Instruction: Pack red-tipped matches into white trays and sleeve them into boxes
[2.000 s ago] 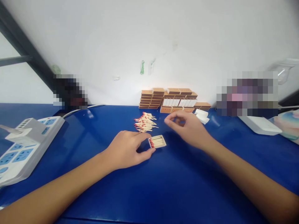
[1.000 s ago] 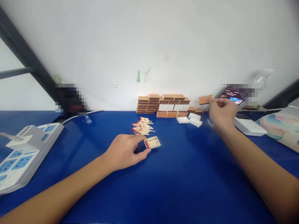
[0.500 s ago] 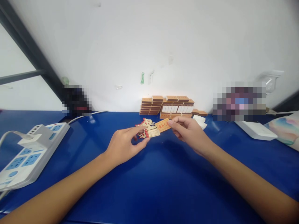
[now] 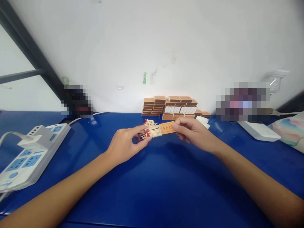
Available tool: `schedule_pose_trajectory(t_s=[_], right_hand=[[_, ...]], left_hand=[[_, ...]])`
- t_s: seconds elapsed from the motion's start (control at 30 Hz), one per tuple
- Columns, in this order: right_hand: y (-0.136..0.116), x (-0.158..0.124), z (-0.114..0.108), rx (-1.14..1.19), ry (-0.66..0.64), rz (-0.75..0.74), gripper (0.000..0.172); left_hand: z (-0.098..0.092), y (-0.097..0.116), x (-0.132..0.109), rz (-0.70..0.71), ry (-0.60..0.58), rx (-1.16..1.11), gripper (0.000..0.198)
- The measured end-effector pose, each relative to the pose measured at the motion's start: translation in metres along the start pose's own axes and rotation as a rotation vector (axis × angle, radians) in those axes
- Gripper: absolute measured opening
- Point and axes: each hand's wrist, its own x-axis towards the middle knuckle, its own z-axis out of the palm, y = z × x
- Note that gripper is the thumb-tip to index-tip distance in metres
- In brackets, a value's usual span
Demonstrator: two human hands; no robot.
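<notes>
Between thumb and fingers, my left hand (image 4: 128, 139) grips a white matchbox tray (image 4: 157, 134) filled with red-tipped matches. My right hand (image 4: 192, 131) pinches the far end of an orange matchbox sleeve (image 4: 167, 127) with red characters on its face. Tray and sleeve meet end to end and lie roughly in line, with most of the tray outside the sleeve. Just behind the tray, a pile of loose matches (image 4: 149, 122) lies on the table, partly hidden by my left hand and the tray.
Stacked matchboxes (image 4: 153, 107) stand against the wall, with white-sided ones (image 4: 180, 110) beside them. White paper pieces (image 4: 202, 121) lie behind my right hand. A power strip (image 4: 33, 158) with a plugged-in adapter is at left; a white flat box (image 4: 260, 130) is at right on the blue table (image 4: 152, 190).
The sleeve has turned level and its end now meets the tray's end. Both hands have stayed nearly in place, the left shifting slightly.
</notes>
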Motion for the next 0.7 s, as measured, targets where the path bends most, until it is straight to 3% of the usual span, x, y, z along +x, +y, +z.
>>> schedule_pose_trajectory(t_s=[0.27, 0.57, 0.7], right_hand=[[-0.004, -0.002, -0.002, -0.062, -0.04, 0.003, 0.044], [-0.003, -0.001, 0.004, 0.038, -0.023, 0.07, 0.045], [-0.001, -0.002, 0.014, 0.062, -0.041, 0.067, 0.042]], left_hand=[[0.0, 0.0, 0.001, -0.01, -0.021, -0.017, 0.042], [0.002, -0.002, -0.001, 0.028, -0.047, -0.089, 0.041], [0.0, -0.002, 0.0, -0.003, 0.006, -0.086, 0.043]])
